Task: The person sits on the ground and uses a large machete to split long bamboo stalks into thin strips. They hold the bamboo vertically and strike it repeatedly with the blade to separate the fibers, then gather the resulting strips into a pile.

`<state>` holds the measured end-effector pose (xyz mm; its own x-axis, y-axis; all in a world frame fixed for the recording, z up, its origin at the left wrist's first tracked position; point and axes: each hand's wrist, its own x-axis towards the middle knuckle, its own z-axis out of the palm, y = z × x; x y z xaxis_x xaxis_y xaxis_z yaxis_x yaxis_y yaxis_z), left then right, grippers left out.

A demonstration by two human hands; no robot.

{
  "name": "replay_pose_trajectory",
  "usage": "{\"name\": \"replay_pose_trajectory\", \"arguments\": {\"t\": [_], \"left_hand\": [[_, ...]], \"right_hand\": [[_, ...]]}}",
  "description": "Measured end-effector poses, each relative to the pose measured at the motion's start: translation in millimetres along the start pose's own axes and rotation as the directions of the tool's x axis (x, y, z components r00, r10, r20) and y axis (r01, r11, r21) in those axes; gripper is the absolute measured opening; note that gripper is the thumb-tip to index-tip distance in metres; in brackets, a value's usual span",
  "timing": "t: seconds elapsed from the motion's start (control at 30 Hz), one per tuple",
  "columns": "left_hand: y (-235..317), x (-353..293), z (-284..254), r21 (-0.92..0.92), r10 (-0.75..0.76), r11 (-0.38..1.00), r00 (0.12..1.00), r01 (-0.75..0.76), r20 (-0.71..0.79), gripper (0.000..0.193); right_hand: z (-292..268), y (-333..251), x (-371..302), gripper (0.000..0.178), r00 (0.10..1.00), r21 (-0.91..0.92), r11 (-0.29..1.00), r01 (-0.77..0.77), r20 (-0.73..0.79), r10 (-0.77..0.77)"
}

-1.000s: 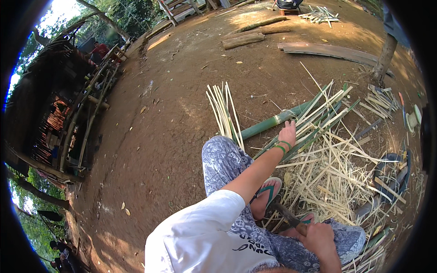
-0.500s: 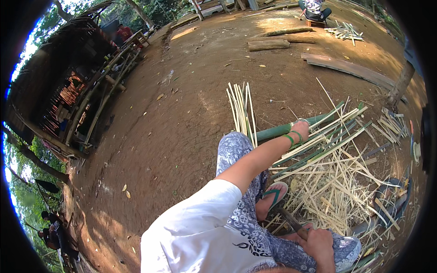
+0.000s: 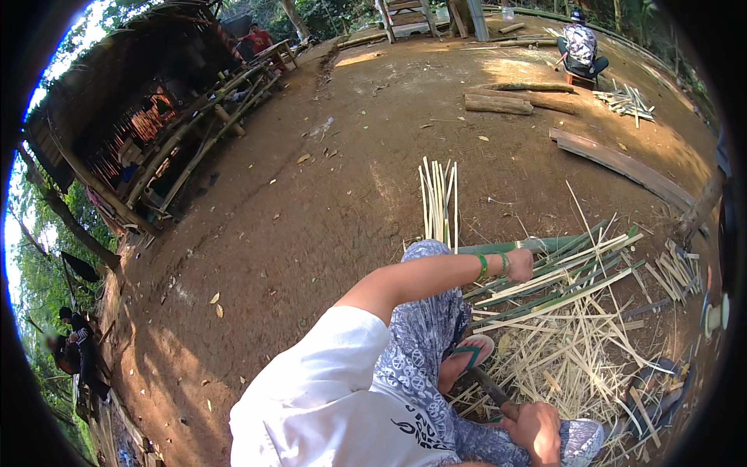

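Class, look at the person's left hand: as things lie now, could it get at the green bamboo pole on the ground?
Probably yes: the left hand already rests among the split strips right at the green bamboo pole, with nothing between them.

Bare dirt ground [image 3: 327, 226] lies open to the left; split bamboo strips [image 3: 576, 342] crowd the right. A green bamboo pole [image 3: 545, 245] bars the front.

outdoor village bamboo-working yard, bare dirt ground [image 3: 327, 226], split bamboo strips [image 3: 440, 198], open thatched shed [image 3: 132, 117], logs [image 3: 498, 103]
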<state>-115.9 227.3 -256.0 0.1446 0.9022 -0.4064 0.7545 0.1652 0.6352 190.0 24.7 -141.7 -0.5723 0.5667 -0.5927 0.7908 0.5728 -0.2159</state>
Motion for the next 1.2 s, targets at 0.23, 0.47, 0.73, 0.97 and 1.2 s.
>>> {"name": "replay_pose_trajectory", "arguments": {"t": [0.23, 0.47, 0.73, 0.97, 1.2], "left_hand": [[30.4, -78.7, 23.0, -0.499, 0.112, 0.853, 0.988, -0.15, -0.105, 0.036], [60.2, -130.8, 23.0, -0.579, 0.273, 0.744, 0.943, -0.332, -0.19, 0.031], [79.4, -160.4, 10.7, -0.682, 0.355, 0.592, 0.899, -0.429, -0.258, 0.038], [82.3, -173.2, -4.8, -0.66, 0.419, 0.509, 0.829, -0.553, -0.371, 0.061], [82.1, -185.3, -19.7, -0.576, 0.475, 0.44, 0.722, -0.689, -0.503, 0.083]], "right_hand": [[2.6, 6.7, 7.2, 0.037, 0.999, 0.029, 0.999, 0.035, 0.027, -0.035], [7.1, 8.5, 0.0, 0.036, 0.999, 0.038, 0.998, 0.042, 0.005, -0.042], [21.1, 16.9, -7.4, 0.032, 0.989, 0.052, 0.993, 0.104, -0.113, -0.098], [29.4, 18.4, -6.9, 0.032, 0.993, 0.054, 0.997, 0.048, -0.113, -0.041], [26.9, 16.8, -11.1, 0.032, 0.988, 0.094, 0.993, 0.073, -0.144, -0.059]]}}
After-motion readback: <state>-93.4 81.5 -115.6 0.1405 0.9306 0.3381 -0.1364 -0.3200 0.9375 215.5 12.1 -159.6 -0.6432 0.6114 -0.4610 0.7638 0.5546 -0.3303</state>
